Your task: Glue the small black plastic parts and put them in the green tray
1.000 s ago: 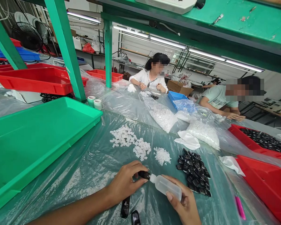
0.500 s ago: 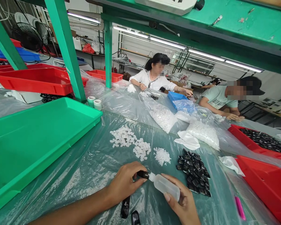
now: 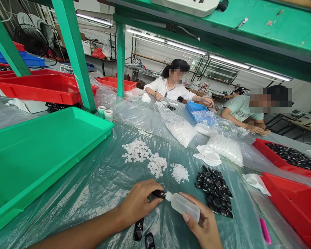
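Between its thumb and fingers, my left hand (image 3: 138, 201) pinches a small glossy black plastic part (image 3: 158, 194). My right hand (image 3: 202, 221) is wrapped around a translucent white squeeze bottle (image 3: 185, 205), tilted so its nozzle meets the black part's right end. Just below my left hand lie a black piece (image 3: 138, 229) and a second black piece (image 3: 150, 240). A heap of similar black parts (image 3: 214, 192) rests to the right of the bottle. Beyond my hands are piles of small white pieces (image 3: 136, 150), (image 3: 157, 165) and finer white bits (image 3: 179, 173).
A large green tray (image 3: 67, 162) lies at left. Red trays (image 3: 292, 204) stand at right, near a pink tool (image 3: 265, 231). Bags of white pieces (image 3: 225, 147) and a blue tray (image 3: 194, 108) sit farther back, where two co-workers lean over the table. Green posts (image 3: 74, 52) rise at left.
Almost nothing differs. Both hands keep the black part and the squeeze bottle in the same place, the nozzle still against the part; the view has shifted very slightly.
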`<state>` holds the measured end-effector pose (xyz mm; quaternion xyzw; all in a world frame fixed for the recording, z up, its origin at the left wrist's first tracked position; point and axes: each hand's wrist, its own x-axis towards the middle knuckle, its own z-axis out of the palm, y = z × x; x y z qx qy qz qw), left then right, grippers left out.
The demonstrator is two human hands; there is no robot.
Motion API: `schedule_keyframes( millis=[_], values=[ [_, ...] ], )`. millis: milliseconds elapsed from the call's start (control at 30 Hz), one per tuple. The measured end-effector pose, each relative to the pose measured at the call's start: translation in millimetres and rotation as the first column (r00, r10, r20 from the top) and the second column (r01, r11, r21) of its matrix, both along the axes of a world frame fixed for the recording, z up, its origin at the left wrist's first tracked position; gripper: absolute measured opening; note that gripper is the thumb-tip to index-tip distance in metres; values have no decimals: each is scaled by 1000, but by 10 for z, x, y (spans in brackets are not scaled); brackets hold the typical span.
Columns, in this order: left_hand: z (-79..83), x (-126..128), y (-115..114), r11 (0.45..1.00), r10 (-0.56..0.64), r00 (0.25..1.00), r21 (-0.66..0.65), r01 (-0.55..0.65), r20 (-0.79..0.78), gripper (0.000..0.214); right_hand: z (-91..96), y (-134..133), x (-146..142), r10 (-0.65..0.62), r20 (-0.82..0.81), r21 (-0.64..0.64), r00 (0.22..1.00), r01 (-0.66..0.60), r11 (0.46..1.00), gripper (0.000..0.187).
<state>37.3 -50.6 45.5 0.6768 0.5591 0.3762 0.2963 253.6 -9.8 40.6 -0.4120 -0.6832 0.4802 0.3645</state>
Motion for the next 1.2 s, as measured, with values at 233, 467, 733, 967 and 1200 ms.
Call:
schedule_keyframes(
  millis=[233, 467, 733, 967, 1200],
  values=[
    [0, 7, -18, 1000, -2, 1000, -1, 2, -2, 16, 18, -8, 4, 1, -9, 11, 1000, -1, 1000, 33],
    [-14, 2, -12, 1000, -1, 999, -11, 2, 34, 20, 13, -6, 10, -6, 15, 12, 1000, 5, 1000, 33],
    [-6, 0, 3, 999, 41, 999, -6, -41, -29, 8, -26, 28, 70, 68, 70, 60, 995, -72, 996, 32],
    [1, 9, -17, 998, 56, 994, -7, -57, -94, 8, -5, -3, 51, 13, 67, 92, 998, -19, 996, 35],
    [19, -8, -30, 998, -48, 999, -52, 47, -16, 31, 41, 9, 44, -24, 62, 106, 998, 17, 994, 33]
  ],
)
